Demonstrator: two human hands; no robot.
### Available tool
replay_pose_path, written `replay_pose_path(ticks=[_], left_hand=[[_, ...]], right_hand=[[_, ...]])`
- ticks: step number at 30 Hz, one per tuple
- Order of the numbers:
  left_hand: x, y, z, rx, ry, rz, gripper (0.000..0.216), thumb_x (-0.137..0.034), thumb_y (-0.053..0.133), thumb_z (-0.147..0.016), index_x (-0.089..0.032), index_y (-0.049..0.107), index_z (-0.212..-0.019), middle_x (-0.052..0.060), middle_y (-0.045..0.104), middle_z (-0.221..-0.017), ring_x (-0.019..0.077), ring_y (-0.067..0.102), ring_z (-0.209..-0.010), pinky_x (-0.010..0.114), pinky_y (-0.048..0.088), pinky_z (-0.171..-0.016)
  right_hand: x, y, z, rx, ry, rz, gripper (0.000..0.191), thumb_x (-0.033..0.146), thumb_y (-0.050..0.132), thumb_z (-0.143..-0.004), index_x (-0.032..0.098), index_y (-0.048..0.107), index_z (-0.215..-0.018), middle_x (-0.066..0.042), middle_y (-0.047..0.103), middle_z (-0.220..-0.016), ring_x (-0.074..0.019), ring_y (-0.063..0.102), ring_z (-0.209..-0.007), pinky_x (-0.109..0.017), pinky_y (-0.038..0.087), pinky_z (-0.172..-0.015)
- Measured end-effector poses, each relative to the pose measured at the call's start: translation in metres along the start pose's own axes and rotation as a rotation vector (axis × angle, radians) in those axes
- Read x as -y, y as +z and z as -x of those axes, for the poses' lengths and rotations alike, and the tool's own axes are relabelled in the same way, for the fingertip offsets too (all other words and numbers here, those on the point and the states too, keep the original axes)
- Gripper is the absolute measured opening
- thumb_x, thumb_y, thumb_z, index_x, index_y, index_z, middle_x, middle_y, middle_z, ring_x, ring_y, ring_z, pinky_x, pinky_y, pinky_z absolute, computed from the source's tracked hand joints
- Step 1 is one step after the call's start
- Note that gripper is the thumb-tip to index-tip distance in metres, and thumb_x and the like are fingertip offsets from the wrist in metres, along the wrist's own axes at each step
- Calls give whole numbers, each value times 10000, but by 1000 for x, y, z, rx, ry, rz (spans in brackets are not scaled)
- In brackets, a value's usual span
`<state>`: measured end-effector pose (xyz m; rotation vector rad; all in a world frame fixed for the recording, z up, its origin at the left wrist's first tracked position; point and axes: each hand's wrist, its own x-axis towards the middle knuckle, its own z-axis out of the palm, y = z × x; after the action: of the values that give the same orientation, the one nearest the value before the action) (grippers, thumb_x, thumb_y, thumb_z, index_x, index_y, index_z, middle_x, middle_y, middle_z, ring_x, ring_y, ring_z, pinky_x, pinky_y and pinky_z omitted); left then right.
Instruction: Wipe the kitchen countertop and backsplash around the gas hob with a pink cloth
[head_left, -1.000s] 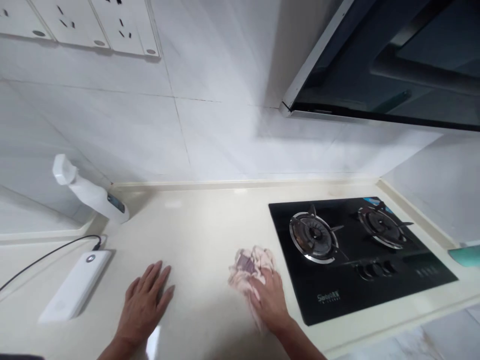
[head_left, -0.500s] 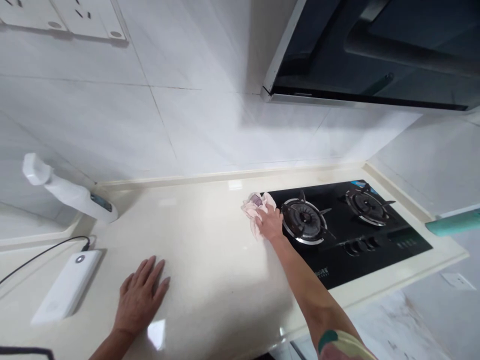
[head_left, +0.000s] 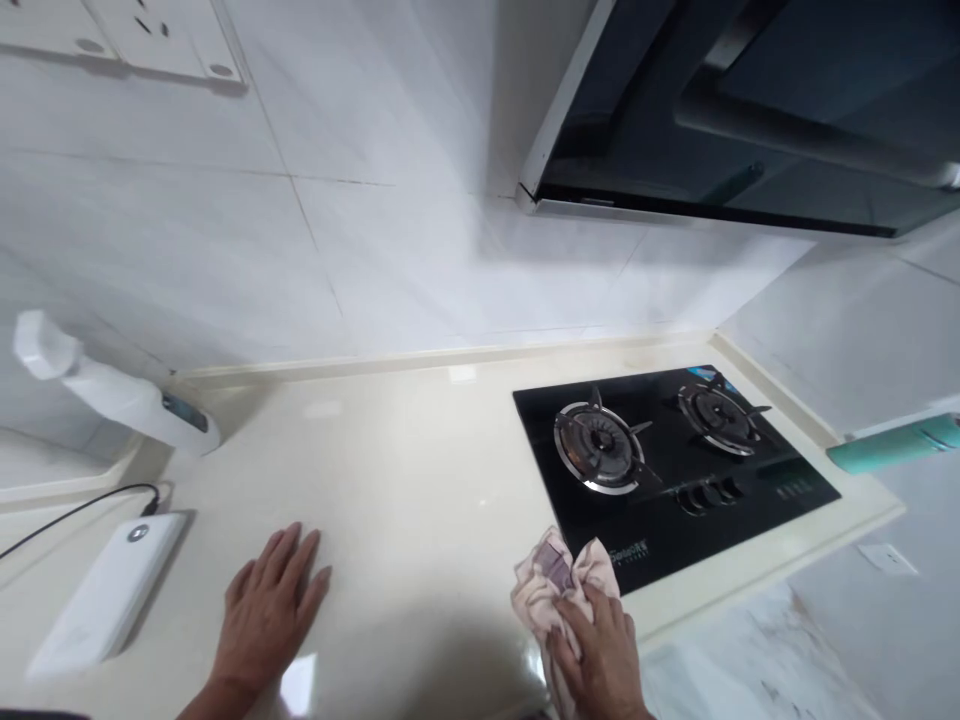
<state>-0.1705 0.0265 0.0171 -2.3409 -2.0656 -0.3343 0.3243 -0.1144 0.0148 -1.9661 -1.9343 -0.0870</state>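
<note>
Head cam shot here, looking down at my counter. My right hand (head_left: 592, 655) is curled over a crumpled pale pink cloth (head_left: 541, 590), fingers bunching it up and pressing it down, with a small purplish patch showing on top. The cloth sits right at the front edge of the black glass gas hob (head_left: 757, 515), partly on the cream countertop (head_left: 405, 470) and touching the hob near the brand lettering.

My left hand (head_left: 270, 610) is flat on the counter with the fingers spread, holding nothing, well apart from the cloth. Nearest to it is a white power bank (head_left: 105, 595) with a black cable (head_left: 75, 512) plugged in, and a white spray bottle (head_left: 112, 392) lies tilted behind that, against the wall.

The hob has two burners and a row of black knobs. Above it there's a dark glass range hood (head_left: 720, 110), with white wall sockets (head_left: 150, 35) up on the tiled wall (head_left: 375, 270). A teal thing (head_left: 896, 445) pokes in at the right, can't tell what.
</note>
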Motion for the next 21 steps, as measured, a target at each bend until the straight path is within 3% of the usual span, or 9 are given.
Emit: replay_pose_path(ticks=[4, 8, 11, 15, 17, 19, 21], left_hand=[[3, 6, 4, -29, 5, -14, 605, -505, 368, -1062, -210, 612, -1530, 140, 519, -1689, 344, 437, -1580, 579, 338, -1254], [9, 13, 8, -41, -3, -31, 582, -504, 424, -1046, -275, 601, -1551, 91, 518, -1698, 320, 442, -1583, 554, 344, -1252], [12, 17, 9, -37, -7, -58, 584, -529, 455, -1035, -312, 594, -1559, 62, 517, -1698, 301, 462, -1573, 535, 371, -1241], [15, 20, 11, -70, 12, -96, 574, -549, 503, -1021, -354, 593, -1554, 39, 543, -1676, 283, 506, -1545, 504, 418, -1215], [17, 22, 13, -117, 41, -121, 574, -556, 528, -1017, -371, 583, -1558, 28, 558, -1663, 273, 529, -1528, 481, 438, -1198], [19, 24, 15, -169, 76, -146, 590, -566, 551, -1012, -386, 559, -1574, 20, 556, -1663, 260, 541, -1518, 454, 450, -1182], [21, 26, 16, -222, 107, -167, 622, -568, 575, -1005, -403, 515, -1602, 12, 550, -1668, 247, 554, -1507, 428, 458, -1166]], right_hand=[[61, 38, -96, 169, 2, -26, 369, 531, 624, -917, 459, 824, -1219, -73, 709, -1427, -457, 678, -1204, -597, 548, -921], [113, 62, -204, 348, 4, -53, 591, 662, 693, -927, 439, 676, -1474, -79, 460, -1706, -454, 507, -1431, -655, 370, -1160], [137, 73, -260, 379, 67, -47, 700, 660, 745, -896, 443, 600, -1545, -107, 363, -1754, -471, 439, -1481, -675, 345, -1161], [156, 92, -278, 242, 17, -134, 361, 461, 658, -977, 371, 764, -1310, -117, 603, -1532, -400, 579, -1346, -580, 485, -1060], [156, 101, -276, 113, -74, -336, 252, 442, 656, -944, 353, 812, -1120, -96, 707, -1348, -369, 659, -1239, -557, 529, -1043], [146, 104, -283, -35, -69, -598, 242, 532, 649, -897, 352, 801, -950, -70, 763, -1153, -351, 731, -1095, -530, 592, -971], [127, 97, -308, -163, 49, -744, 341, 621, 558, -913, 354, 769, -939, -54, 767, -976, -335, 766, -921, -496, 638, -817]])
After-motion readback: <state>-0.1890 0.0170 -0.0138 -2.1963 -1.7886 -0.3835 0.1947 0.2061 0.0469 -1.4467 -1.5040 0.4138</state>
